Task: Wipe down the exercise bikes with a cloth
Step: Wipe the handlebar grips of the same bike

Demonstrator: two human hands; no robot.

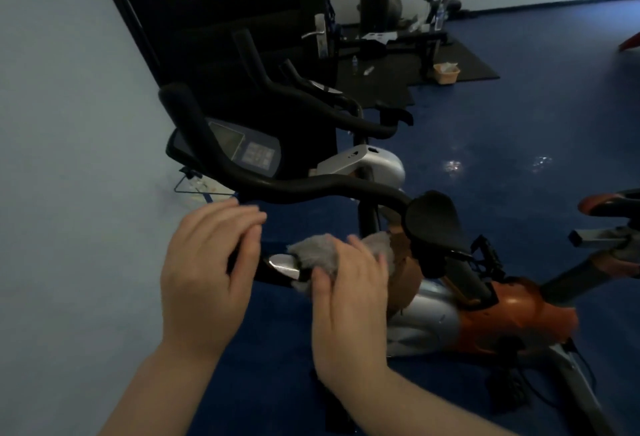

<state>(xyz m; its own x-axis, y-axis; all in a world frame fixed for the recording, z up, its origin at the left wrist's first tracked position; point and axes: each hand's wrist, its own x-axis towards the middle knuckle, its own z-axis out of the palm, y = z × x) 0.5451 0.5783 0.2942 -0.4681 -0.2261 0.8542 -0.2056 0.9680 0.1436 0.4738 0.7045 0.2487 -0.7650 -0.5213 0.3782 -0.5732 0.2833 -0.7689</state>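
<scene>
An orange and silver exercise bike (485, 311) stands in front of me, with black handlebars (311, 186), a console (239, 148) and a black saddle (433, 217). My right hand (349, 300) presses a grey fluffy cloth (318, 252) against the near handlebar grip, beside its silver sensor plate (282, 264). My left hand (207, 273) curls around the end of that same grip, its fingers blurred. A second bike (363, 162), silver-bodied, stands just behind the first.
A pale blue wall (69, 158) runs along the left. The floor (519, 131) is dark blue. A dark door (225, 20) and a weight machine (381, 30) on a black mat stand at the back, with a small tan basket (446, 74). Another orange bike part (609, 228) juts in at right.
</scene>
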